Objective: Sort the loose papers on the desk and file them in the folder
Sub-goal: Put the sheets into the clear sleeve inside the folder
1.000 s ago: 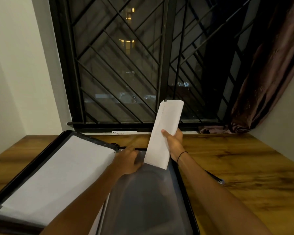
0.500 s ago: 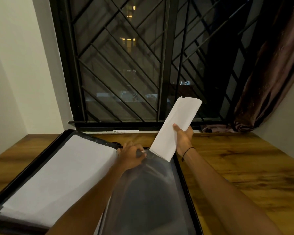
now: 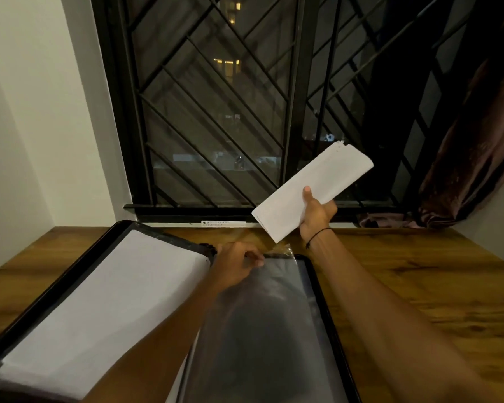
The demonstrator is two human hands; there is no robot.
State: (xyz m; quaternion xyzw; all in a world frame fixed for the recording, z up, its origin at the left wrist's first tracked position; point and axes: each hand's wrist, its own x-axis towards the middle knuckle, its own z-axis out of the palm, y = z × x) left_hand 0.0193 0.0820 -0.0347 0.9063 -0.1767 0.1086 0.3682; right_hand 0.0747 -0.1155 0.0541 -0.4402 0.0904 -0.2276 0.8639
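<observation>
A black folder [image 3: 317, 283] lies open on the wooden desk. Its left half holds a stack of white papers [image 3: 105, 303] under clear plastic. Its right half shows a clear plastic sleeve [image 3: 262, 330] with nothing white inside. My left hand [image 3: 236, 264] pinches the top edge of that sleeve near the spine. My right hand [image 3: 316, 216] grips a folded white paper [image 3: 312, 191] in the air above the far edge of the desk, tilted up to the right, clear of the sleeve.
The wooden desk [image 3: 419, 280] stretches bare to the right of the folder. A barred black window [image 3: 245, 112] stands behind it, a dark curtain [image 3: 472, 158] hangs at the right, and a white wall [image 3: 26, 126] closes the left side.
My right hand has lifted the folded paper up and to the right, away from the sleeve's opening. My left hand stays at the sleeve's top edge.
</observation>
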